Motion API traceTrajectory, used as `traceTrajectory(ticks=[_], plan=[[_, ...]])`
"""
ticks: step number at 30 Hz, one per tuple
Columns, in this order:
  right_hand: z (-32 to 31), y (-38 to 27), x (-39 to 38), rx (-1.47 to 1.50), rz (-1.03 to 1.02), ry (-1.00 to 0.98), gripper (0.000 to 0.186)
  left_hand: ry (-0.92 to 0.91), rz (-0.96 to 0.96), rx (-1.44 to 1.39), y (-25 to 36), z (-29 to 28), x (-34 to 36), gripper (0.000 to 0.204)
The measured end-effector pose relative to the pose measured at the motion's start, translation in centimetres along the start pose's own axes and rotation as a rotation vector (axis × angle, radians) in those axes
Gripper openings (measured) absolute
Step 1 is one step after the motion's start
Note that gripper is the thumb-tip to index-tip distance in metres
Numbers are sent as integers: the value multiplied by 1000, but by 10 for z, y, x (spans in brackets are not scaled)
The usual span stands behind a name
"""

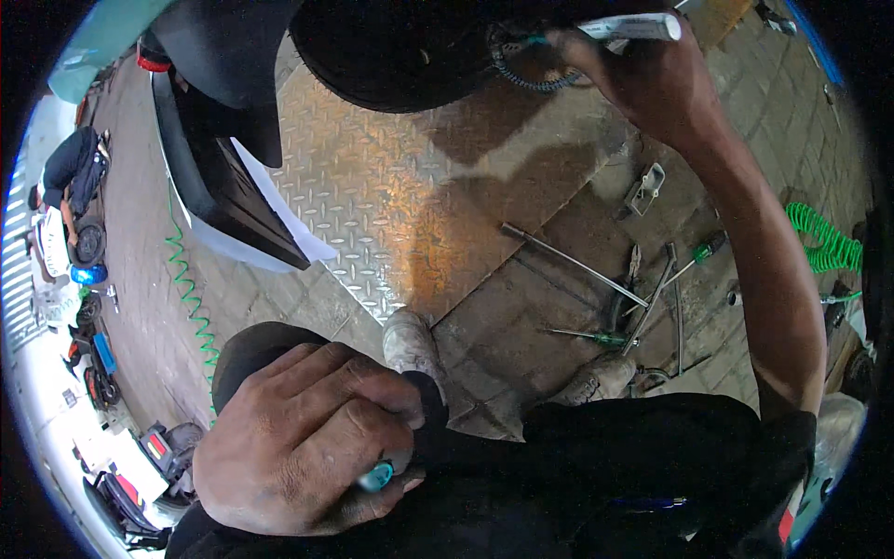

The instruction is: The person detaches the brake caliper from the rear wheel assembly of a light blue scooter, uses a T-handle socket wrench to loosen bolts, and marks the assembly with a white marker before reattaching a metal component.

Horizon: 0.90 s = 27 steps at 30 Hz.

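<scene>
My right hand [647, 88] reaches far forward and is closed around a white tube [633, 28] with a teal tip. It is beside a black tyre [382, 79] and a dark metal disc with a wavy edge [535, 84]. Shadow hides where the tube's tip meets the disc. Near my body, my left hand [303, 438] is curled shut, with a small round teal piece, like a cap [377, 477], showing between thumb and fingers. The rest of what it may hold is hidden by the fingers.
Under the wheel lies a chequered metal plate [349, 186]. Right of my shoe [410, 345] are a long metal bar [568, 261], pliers [634, 268], a green-handled screwdriver [703, 252] and a metal bracket [644, 191]. Green coiled hoses [824, 238] hang at both sides. Another person [70, 177] crouches far left.
</scene>
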State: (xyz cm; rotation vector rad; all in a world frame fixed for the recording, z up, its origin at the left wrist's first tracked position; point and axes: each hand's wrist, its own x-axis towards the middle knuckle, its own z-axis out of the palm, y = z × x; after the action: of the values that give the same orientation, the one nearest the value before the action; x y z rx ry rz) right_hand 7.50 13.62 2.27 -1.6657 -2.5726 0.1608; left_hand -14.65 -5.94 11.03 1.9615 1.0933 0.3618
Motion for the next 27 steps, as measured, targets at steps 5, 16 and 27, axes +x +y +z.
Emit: traceTrajectory(ticks=[5, 16, 27], plan=[[30, 31, 9, 488, -134, 97, 36, -2, -14, 51, 8, 0, -4, 30], [-44, 40, 8, 931, 367, 269, 56, -41, -141, 136, 18, -3, 1, 33], [8, 77, 40, 1194, -292, 555, 34, -120, -230, 141, 16, -1, 19, 32]])
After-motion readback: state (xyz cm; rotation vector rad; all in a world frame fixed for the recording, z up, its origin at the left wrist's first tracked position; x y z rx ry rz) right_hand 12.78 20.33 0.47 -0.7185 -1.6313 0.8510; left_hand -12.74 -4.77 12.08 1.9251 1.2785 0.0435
